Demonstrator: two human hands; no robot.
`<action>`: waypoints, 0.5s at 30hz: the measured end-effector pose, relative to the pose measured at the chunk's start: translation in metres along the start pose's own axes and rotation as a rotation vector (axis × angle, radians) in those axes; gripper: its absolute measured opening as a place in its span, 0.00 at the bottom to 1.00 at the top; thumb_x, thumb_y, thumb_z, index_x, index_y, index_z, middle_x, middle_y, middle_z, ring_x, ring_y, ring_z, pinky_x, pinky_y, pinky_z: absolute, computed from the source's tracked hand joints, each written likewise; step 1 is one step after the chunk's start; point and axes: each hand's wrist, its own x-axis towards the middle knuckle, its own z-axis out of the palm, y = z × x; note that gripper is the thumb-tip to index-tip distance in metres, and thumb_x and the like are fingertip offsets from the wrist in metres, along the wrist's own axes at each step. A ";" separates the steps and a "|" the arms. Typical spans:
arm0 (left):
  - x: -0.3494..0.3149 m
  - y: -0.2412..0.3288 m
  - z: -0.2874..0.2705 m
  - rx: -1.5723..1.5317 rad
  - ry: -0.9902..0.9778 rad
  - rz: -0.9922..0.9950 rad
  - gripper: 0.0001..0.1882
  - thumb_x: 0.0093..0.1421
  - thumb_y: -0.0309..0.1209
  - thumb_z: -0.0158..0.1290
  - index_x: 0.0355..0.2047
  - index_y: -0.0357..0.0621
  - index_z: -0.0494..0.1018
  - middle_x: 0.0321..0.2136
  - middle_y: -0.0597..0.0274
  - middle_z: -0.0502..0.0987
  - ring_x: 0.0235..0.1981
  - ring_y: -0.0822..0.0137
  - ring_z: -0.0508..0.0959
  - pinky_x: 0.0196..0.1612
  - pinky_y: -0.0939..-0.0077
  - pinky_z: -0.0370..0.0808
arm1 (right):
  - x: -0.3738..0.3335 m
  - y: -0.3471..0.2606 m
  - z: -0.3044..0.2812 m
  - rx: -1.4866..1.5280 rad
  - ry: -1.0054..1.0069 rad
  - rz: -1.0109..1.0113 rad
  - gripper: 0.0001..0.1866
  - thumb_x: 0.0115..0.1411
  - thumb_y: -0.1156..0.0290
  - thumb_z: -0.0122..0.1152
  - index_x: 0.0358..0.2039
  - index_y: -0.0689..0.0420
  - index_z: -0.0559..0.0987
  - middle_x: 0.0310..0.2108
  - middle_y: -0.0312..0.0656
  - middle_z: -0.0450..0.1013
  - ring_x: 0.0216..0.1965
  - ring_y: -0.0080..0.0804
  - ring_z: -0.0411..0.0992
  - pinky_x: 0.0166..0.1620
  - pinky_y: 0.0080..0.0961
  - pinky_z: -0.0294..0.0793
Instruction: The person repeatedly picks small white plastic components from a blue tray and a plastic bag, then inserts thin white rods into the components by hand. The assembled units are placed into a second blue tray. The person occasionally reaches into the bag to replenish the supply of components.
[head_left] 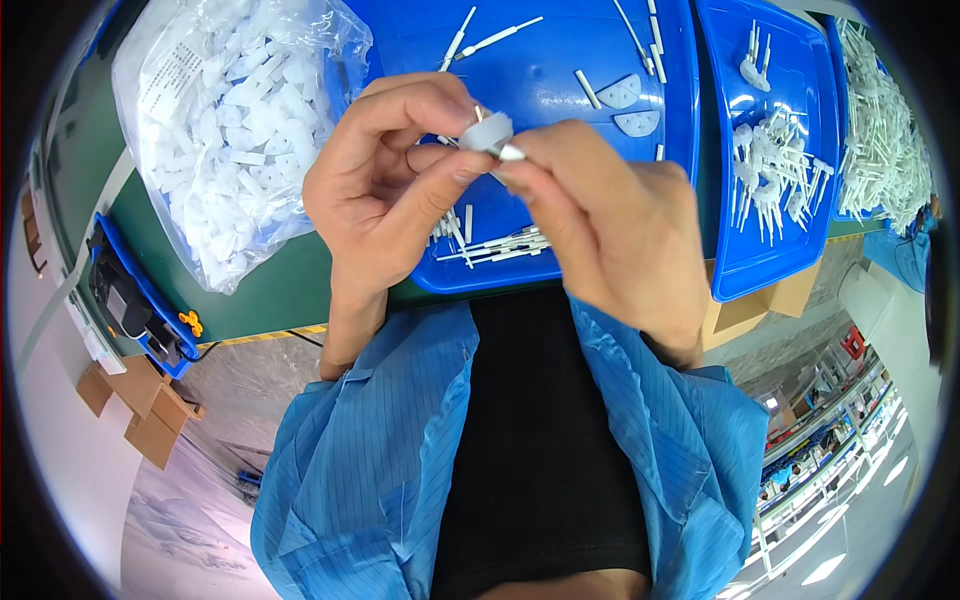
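My left hand (375, 185) pinches a small white half-round plastic piece (487, 133) between thumb and fingertips. From the other side my right hand (620, 215) grips a thin white rod (512, 154), its end close against the piece; whether it sits in a hole is hidden by the fingers. Both hands meet above a blue tray (560, 65). Two more half-round pieces with small holes (620, 92) lie in that tray, right of centre. Loose white rods (505, 245) are gathered along its near side, partly behind my hands, and others lie scattered at the far side.
Left of the tray, a clear plastic bag (235, 130) bulges with white pieces. To the right, another blue tray (765, 270) holds half-round pieces fitted with rods (770, 175). Beyond it lies a big heap of rods (880, 130). A small yellow part (191, 322) sits near the green table's (265, 305) edge.
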 end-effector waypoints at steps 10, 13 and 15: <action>0.000 0.004 0.001 0.187 -0.009 0.163 0.12 0.54 0.13 0.57 0.39 0.29 0.71 0.39 0.45 0.74 0.36 0.61 0.80 0.40 0.73 0.79 | -0.008 -0.006 0.024 0.040 0.221 -0.087 0.06 0.62 0.76 0.60 0.38 0.62 0.76 0.25 0.44 0.77 0.21 0.34 0.77 0.24 0.24 0.74; 0.001 0.008 0.000 0.343 -0.023 0.220 0.13 0.52 0.13 0.58 0.38 0.30 0.72 0.37 0.45 0.75 0.35 0.61 0.80 0.39 0.73 0.79 | -0.004 -0.009 0.026 -0.119 0.323 -0.176 0.07 0.60 0.75 0.62 0.37 0.64 0.76 0.24 0.44 0.77 0.20 0.36 0.76 0.23 0.25 0.74; 0.000 0.010 0.000 0.365 -0.025 0.231 0.13 0.52 0.13 0.58 0.38 0.30 0.72 0.36 0.44 0.76 0.35 0.60 0.81 0.38 0.72 0.79 | -0.004 -0.012 0.023 -0.130 0.297 -0.188 0.07 0.59 0.76 0.63 0.37 0.64 0.76 0.24 0.44 0.77 0.20 0.37 0.76 0.23 0.26 0.75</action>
